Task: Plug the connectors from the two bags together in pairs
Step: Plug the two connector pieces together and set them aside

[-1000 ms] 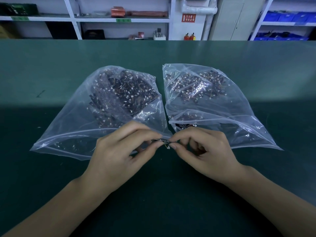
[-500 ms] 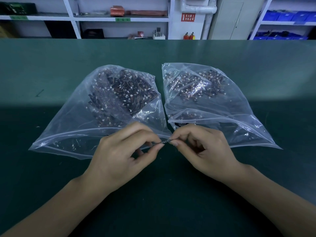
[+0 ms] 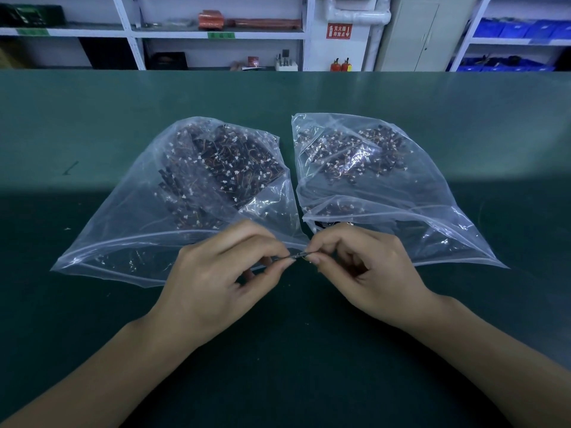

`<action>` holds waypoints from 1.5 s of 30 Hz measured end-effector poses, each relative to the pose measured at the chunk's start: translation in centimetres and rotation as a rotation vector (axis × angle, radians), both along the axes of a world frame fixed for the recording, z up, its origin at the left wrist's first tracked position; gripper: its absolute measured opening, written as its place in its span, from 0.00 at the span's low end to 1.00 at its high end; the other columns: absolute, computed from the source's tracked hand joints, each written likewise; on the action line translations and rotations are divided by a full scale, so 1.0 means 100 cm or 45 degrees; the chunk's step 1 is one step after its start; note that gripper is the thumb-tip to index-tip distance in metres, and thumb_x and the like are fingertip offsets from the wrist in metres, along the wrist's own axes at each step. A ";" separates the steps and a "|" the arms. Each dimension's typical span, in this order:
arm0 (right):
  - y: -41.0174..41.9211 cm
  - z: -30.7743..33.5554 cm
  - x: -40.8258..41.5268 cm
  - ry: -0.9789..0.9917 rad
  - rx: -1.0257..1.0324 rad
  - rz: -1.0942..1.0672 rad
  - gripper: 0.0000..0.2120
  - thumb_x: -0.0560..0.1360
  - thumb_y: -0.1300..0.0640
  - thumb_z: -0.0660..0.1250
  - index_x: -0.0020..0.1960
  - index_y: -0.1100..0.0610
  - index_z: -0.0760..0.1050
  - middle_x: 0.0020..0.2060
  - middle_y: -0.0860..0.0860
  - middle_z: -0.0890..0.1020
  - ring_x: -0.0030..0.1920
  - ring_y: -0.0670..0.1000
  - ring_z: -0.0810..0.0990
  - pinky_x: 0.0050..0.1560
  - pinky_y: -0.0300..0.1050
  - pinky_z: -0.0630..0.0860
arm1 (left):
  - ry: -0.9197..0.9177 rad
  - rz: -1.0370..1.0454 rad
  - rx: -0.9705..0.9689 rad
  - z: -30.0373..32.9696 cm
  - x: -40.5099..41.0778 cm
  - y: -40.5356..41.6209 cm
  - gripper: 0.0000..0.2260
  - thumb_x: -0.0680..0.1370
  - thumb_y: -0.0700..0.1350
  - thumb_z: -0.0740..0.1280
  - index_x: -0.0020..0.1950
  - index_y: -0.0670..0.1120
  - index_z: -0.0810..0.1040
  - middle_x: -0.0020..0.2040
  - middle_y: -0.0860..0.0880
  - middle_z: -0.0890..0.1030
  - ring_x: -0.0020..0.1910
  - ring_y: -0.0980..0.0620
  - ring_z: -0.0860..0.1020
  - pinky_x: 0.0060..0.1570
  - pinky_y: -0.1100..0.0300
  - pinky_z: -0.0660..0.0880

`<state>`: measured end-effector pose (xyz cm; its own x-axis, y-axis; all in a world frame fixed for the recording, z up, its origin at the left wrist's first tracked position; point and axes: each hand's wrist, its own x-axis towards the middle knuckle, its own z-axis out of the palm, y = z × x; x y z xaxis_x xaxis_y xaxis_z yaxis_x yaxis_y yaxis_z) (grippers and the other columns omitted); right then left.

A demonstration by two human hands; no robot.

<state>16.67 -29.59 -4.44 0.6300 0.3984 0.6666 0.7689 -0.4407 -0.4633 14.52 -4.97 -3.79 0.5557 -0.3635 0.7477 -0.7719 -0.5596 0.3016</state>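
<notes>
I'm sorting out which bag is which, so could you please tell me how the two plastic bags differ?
The left bag holds a denser, darker heap, while the right bag's contents look sparser and are spread out. The left bag fans out towards the left, the right bag towards the right. Both are clear zip bags lying on the green table, mouths towards the person, and hold small wired connectors.

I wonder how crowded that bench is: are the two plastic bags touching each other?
Cannot tell. In the head view the left bag and right bag almost meet near the fingertips, but clear film and the left hand hide that spot.
</notes>
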 end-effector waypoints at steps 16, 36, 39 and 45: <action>-0.014 0.013 0.003 0.025 -0.097 -0.109 0.01 0.81 0.53 0.68 0.51 0.50 0.77 0.38 0.33 0.75 0.33 0.47 0.76 0.36 0.40 0.72 | 0.068 0.074 -0.016 0.000 -0.004 0.002 0.14 0.84 0.53 0.71 0.45 0.45 0.85 0.37 0.55 0.80 0.32 0.56 0.79 0.28 0.55 0.77; -0.030 0.008 0.022 0.058 -0.174 -0.450 0.07 0.73 0.64 0.76 0.43 0.56 0.79 0.38 0.48 0.82 0.36 0.49 0.82 0.37 0.54 0.81 | 0.058 0.127 0.091 -0.001 -0.002 0.007 0.28 0.88 0.53 0.63 0.31 0.41 0.79 0.26 0.50 0.74 0.25 0.48 0.75 0.24 0.50 0.71; -0.030 0.009 0.022 0.057 -0.240 -0.463 0.06 0.74 0.61 0.79 0.43 0.53 0.83 0.38 0.43 0.80 0.36 0.41 0.77 0.37 0.47 0.79 | -0.028 0.148 0.216 0.005 -0.001 0.007 0.28 0.87 0.52 0.63 0.27 0.44 0.71 0.24 0.52 0.68 0.23 0.51 0.68 0.22 0.54 0.67; -0.031 0.008 0.023 0.173 -0.296 -0.547 0.09 0.74 0.62 0.77 0.51 0.50 0.85 0.28 0.46 0.74 0.31 0.49 0.76 0.37 0.50 0.79 | 0.352 0.362 0.645 0.004 0.004 0.014 0.32 0.84 0.63 0.44 0.27 0.47 0.66 0.23 0.51 0.68 0.24 0.52 0.69 0.32 0.55 0.67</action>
